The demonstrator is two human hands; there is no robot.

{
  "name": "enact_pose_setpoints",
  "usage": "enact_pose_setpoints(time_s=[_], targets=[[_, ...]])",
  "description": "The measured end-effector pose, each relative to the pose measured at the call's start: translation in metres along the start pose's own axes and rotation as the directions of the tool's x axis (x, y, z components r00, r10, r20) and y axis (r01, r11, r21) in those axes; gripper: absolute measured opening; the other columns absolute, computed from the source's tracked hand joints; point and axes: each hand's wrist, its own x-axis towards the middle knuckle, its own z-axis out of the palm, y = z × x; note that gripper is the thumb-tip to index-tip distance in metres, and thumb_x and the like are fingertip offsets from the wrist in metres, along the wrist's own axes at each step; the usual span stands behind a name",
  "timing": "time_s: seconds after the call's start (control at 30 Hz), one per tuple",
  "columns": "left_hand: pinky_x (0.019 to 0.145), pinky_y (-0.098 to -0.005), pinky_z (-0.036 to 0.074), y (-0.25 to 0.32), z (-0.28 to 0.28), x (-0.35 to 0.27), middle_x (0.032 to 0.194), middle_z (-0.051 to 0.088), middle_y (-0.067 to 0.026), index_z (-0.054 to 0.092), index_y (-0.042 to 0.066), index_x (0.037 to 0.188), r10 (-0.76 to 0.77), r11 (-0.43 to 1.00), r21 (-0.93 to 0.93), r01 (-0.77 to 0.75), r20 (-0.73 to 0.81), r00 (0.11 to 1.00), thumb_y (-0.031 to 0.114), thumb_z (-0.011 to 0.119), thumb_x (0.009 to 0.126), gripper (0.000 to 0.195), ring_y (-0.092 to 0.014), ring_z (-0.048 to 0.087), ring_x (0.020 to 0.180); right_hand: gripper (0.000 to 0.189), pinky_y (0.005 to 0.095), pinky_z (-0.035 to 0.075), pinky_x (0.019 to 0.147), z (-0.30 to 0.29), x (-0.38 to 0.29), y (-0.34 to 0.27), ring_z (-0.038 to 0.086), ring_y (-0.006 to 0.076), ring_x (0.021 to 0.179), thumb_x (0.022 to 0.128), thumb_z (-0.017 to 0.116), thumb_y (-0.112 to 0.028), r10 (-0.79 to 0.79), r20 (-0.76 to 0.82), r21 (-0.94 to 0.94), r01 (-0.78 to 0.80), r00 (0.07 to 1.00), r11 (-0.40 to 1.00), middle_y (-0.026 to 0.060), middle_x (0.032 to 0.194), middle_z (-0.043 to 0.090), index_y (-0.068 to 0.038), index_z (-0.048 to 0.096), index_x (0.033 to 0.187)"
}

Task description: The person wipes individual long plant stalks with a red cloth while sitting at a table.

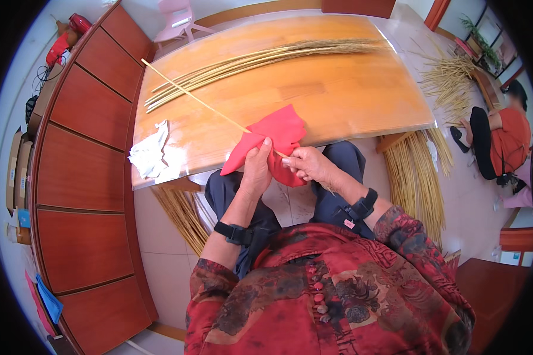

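My left hand (258, 164) grips a red cloth (284, 128), which is folded around a long straw-coloured stalk (195, 97). To the right of the cloth, my right hand (308, 164) pinches the same stalk near its feathery end, just past the table's near edge. From the cloth the stalk slants up and left over the wooden table (346, 93). The part inside the cloth is hidden. Farther back on the tabletop lies a bundle of similar stalks (248, 62), their bushy tips pointing right.
Crumpled white cloth or paper (151, 153) lies on the table's left corner. Red-brown cabinets (84, 166) line the left. Stalk bundles (413, 177) rest beneath the table's right end, others (182, 213) at left. A person (508, 137) in orange sits by a pile of stalks (453, 80).
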Motion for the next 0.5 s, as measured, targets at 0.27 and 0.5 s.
enact_pose_setpoints(time_s=[0.27, 0.5], targets=[[0.064, -0.0263, 0.046, 0.006, -0.011, -0.008, 0.087, 0.057, -0.0053, 0.048, 0.003, 0.103, 0.009, 0.999, 0.047, -0.015, 0.131, 0.991, 0.013, 0.048, 0.087, 0.019, -0.013, 0.054, 0.069, 0.033, 0.0174, 0.030, 0.034, 0.001, 0.009, -0.001, 0.043, 0.0058, 0.044, 0.084, 0.052, -0.032, 0.059, 0.278, 0.480, -0.192, 0.959, 0.856, 0.0011, 0.058, 0.046, 0.001, 0.053, 0.082], [0.076, -0.0298, 0.045, -0.002, -0.004, -0.008, 0.097, 0.057, -0.0075, 0.048, 0.002, 0.105, 0.024, 0.999, 0.023, -0.023, -0.013, 1.000, 0.015, 0.047, 0.088, 0.022, -0.016, 0.055, 0.085, 0.032, 0.0172, 0.030, 0.034, 0.004, 0.013, 0.007, 0.042, 0.0055, 0.043, 0.086, 0.049, -0.032, 0.126, 0.223, 0.322, -0.194, 0.967, 0.927, -0.0003, 0.057, 0.047, -0.001, 0.054, 0.084]])
